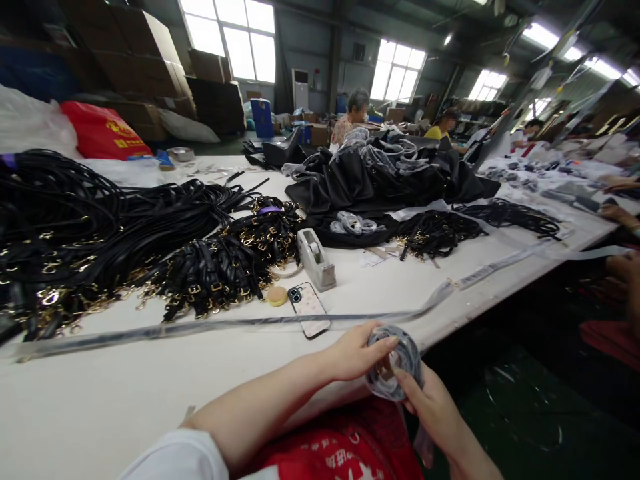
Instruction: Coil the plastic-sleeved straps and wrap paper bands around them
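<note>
Tabletop — coil between left grip, right grip

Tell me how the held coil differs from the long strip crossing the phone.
The coil is wound in a ring; the strip is stretched out. The coil is held by the left hand and right hand; the strip lies along the table. Both look greyish.

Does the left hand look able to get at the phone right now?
Probably yes: the phone lies on the table close to the left hand, though that hand holds the coil and a wrapped strap crosses the phone.
</note>
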The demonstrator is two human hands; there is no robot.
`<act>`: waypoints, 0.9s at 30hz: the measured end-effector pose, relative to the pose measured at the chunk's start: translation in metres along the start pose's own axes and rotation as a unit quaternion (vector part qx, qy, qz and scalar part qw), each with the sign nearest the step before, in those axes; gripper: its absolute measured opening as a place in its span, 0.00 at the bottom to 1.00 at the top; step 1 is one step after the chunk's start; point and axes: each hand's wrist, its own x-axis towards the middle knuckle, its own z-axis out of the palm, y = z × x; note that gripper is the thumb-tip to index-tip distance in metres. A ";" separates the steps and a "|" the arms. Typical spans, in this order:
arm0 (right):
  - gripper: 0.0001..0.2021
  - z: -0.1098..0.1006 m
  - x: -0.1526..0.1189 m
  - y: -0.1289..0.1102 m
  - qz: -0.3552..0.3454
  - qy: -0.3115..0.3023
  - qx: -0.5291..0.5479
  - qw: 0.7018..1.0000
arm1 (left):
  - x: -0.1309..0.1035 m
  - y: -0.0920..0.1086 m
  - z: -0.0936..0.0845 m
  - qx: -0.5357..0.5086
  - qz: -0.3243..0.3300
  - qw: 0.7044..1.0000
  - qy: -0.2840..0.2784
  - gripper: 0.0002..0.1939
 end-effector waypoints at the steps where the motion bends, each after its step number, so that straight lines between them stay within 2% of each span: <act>1: 0.22 0.000 0.000 0.001 -0.002 -0.002 -0.007 1.000 | 0.001 0.001 -0.001 0.007 -0.013 1.000 0.002 0.24; 5: 0.21 -0.003 0.000 -0.005 -0.014 -0.029 -0.038 0.999 | 0.002 0.007 -0.003 -0.020 -0.049 0.999 -0.011 0.28; 11: 0.19 -0.001 -0.001 -0.023 -0.046 -0.121 -0.086 0.988 | 0.001 0.013 -0.009 0.091 -0.024 0.994 -0.061 0.21; 19: 0.15 0.004 -0.002 -0.023 -0.032 -0.137 -0.158 0.977 | 0.000 0.006 -0.010 0.143 -0.052 0.984 -0.093 0.23; 23: 0.12 0.010 0.002 -0.024 -0.030 -0.139 -0.193 0.971 | 0.003 0.000 -0.006 0.183 -0.050 0.979 -0.069 0.24; 27: 0.15 0.013 0.004 -0.025 -0.033 -0.135 -0.211 0.968 | 0.005 -0.002 -0.004 0.173 -0.044 0.983 -0.037 0.26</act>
